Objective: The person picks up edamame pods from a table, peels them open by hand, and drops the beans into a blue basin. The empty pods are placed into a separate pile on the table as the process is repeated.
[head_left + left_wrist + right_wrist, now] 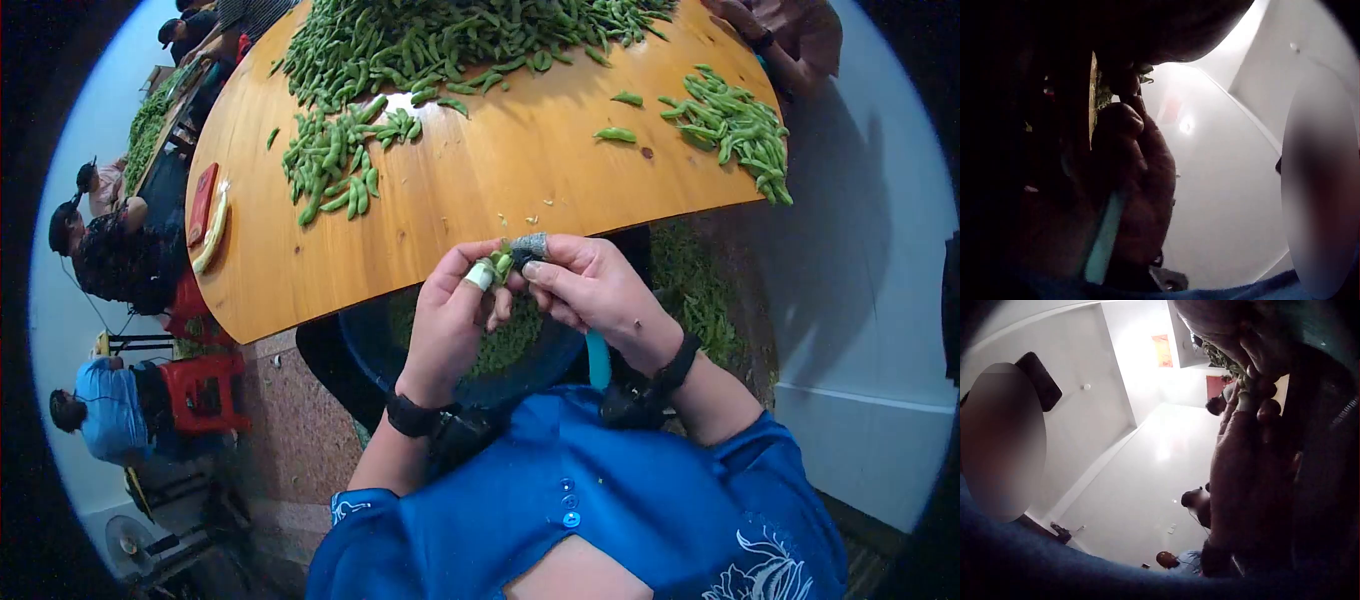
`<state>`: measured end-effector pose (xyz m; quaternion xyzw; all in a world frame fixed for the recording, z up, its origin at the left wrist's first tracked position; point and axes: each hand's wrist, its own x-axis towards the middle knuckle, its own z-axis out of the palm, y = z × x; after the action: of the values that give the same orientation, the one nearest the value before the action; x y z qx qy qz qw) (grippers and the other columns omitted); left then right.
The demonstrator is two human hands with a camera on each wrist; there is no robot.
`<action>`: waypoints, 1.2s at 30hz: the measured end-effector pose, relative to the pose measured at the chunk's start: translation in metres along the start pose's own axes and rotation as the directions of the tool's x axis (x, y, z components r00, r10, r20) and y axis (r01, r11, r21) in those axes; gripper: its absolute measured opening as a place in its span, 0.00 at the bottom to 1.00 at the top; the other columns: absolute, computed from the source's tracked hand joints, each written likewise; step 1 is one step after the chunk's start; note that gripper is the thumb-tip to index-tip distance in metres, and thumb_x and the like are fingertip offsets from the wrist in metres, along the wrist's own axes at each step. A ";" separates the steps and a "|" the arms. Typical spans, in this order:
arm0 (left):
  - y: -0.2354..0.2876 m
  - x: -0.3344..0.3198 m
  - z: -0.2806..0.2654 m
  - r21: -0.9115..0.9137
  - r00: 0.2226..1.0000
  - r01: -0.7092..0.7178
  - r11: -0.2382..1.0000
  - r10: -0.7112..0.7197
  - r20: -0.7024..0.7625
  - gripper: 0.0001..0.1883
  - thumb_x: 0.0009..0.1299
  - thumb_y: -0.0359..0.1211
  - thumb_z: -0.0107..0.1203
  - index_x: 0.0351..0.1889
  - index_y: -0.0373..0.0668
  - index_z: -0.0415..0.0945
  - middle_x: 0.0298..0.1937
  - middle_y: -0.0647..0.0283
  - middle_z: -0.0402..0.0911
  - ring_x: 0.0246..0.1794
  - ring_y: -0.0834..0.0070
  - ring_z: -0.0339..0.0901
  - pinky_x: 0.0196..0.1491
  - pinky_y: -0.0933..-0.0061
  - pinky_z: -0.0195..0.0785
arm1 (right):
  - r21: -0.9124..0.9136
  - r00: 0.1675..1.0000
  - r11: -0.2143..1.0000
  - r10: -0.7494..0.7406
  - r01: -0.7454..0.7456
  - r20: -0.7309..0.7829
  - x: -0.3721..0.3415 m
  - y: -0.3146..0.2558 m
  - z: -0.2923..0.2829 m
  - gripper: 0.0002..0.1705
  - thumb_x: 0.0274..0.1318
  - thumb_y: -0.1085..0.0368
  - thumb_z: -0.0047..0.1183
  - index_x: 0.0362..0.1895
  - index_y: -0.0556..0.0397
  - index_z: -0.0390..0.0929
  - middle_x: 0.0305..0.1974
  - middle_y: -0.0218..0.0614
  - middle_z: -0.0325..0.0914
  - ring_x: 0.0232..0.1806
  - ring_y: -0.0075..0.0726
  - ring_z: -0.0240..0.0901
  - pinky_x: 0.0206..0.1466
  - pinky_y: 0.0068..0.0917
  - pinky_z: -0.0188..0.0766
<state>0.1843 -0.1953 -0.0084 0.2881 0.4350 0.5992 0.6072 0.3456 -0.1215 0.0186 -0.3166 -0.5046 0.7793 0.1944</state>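
Left hand [450,305] and right hand [605,290] grips pinched a slim green pod [503,262], green bits [510,345] in a dark-blue tub [375,345] suggesting progress, a large green-pod heap [440,45] left well back from the wooden worktop's [470,170] near edge.

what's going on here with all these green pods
A person in a blue shirt is working on a green soybean pod just off the edge of a wooden table. The left hand pinches the pod, and the right hand grips a teal-handled tool. A big heap of pods lies on the table, and a blue basin sits below the hands.
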 end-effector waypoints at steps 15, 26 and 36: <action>-0.004 0.000 -0.003 -0.052 0.994 0.093 0.994 -0.096 -0.059 0.11 0.69 0.27 0.37 0.46 0.35 0.67 0.31 0.66 0.72 0.25 0.84 0.67 0.26 0.85 0.59 | -0.395 0.910 0.842 -0.413 0.366 -0.037 -0.002 0.011 0.025 0.17 0.53 0.73 0.47 0.48 0.56 0.76 0.26 0.42 0.77 0.25 0.32 0.75 0.29 0.26 0.68; -0.012 -0.017 0.002 0.468 0.958 -0.219 0.856 0.279 -0.063 0.11 0.72 0.29 0.40 0.50 0.38 0.65 0.35 0.67 0.72 0.29 0.85 0.66 0.29 0.83 0.60 | -0.487 0.922 0.809 -0.387 0.329 -0.021 -0.001 0.011 0.025 0.16 0.53 0.72 0.49 0.48 0.59 0.76 0.29 0.44 0.78 0.29 0.23 0.72 0.31 0.24 0.69; -0.013 -0.013 -0.011 0.899 0.851 -0.347 0.269 0.494 0.180 0.12 0.60 0.25 0.47 0.42 0.36 0.68 0.32 0.49 0.71 0.32 0.47 0.72 0.35 0.57 0.68 | -0.347 0.969 0.918 -0.234 0.194 -0.076 -0.002 0.019 0.025 0.16 0.56 0.70 0.48 0.50 0.58 0.75 0.30 0.35 0.80 0.29 0.13 0.67 0.31 0.19 0.67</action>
<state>0.1822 -0.2114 -0.0228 0.6333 0.6359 0.4193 0.1373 0.3302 -0.1471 0.0089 -0.3328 -0.6499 0.6357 0.2507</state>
